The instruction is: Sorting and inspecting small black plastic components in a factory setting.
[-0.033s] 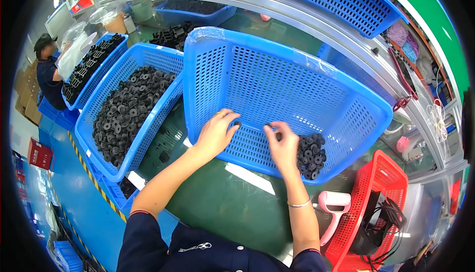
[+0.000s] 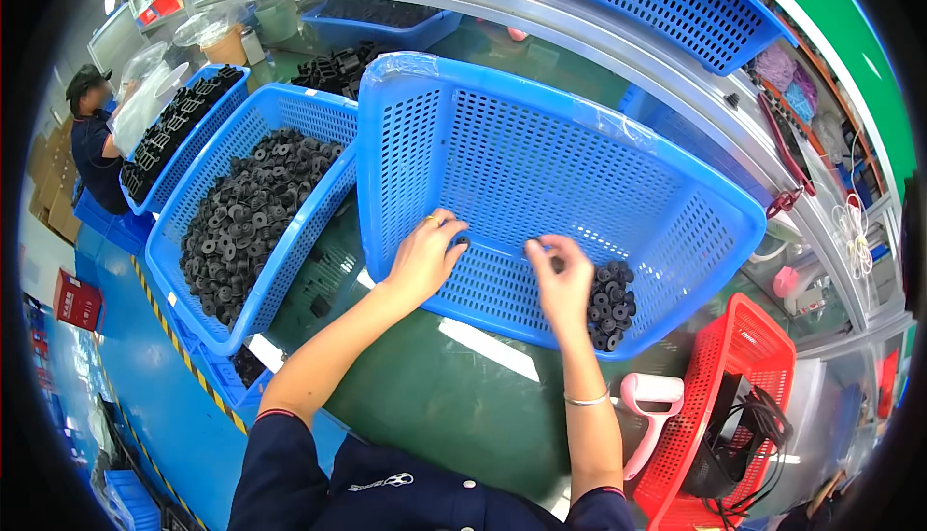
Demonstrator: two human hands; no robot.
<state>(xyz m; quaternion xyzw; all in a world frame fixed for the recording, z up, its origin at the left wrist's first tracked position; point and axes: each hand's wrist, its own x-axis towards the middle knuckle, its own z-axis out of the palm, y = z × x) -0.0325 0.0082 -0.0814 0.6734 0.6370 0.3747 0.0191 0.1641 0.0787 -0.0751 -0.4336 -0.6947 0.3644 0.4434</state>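
Both my hands are inside a large blue perforated basket (image 2: pixel 579 159), over its floor. My left hand (image 2: pixel 423 259) is at the basket's left side, thumb and fingers closed on a small black round part (image 2: pixel 463 242) that shows at the fingertips. Toward the right, my right hand (image 2: pixel 564 290) pinches another small black part (image 2: pixel 557 264), partly hidden by the fingers. Beside this hand, a small heap of black ring-shaped parts (image 2: pixel 610 307) with centre holes lies in the basket's right corner.
To the left stands a blue basket (image 2: pixel 208 340) full of like black parts. Beyond it is a blue crate of black pieces (image 2: pixel 188 121). A red basket (image 2: pixel 744 338) with black cables and a pink-handled tool (image 2: pixel 649 415) are at right. Another person (image 2: pixel 97 145) works far left.
My right hand has shifted slightly right, toward the heap, with the black part still in its fingers. The left hand has hardly moved.
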